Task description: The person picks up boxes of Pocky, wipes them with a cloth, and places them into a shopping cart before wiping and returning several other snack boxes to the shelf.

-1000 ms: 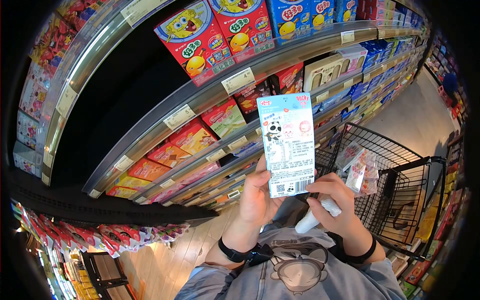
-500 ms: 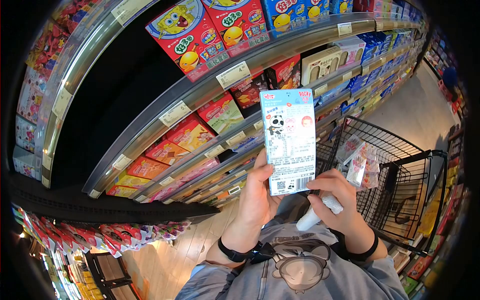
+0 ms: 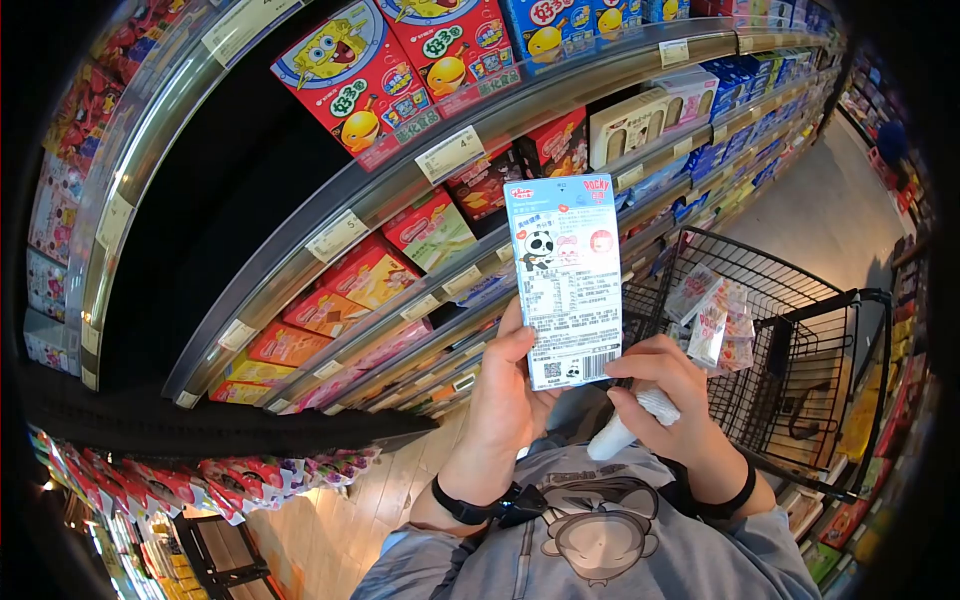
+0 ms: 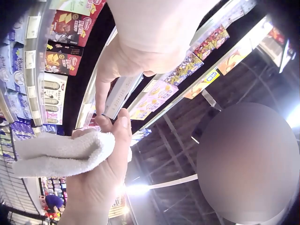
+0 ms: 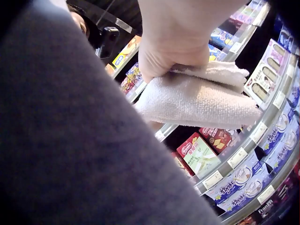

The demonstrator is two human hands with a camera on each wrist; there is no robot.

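Head view alone shows both hands gripping the blue box [image 3: 568, 280]; the right [image 3: 660, 395] also clutches a white cloth [image 5: 197, 101].

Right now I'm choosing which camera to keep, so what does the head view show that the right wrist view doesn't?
Only the head view shows the blue snack box held up by the left hand, plus the shopping cart. Only the right wrist view shows the white cloth up close, filling much of the picture. Both show the right hand gripping that cloth and the snack shelves.
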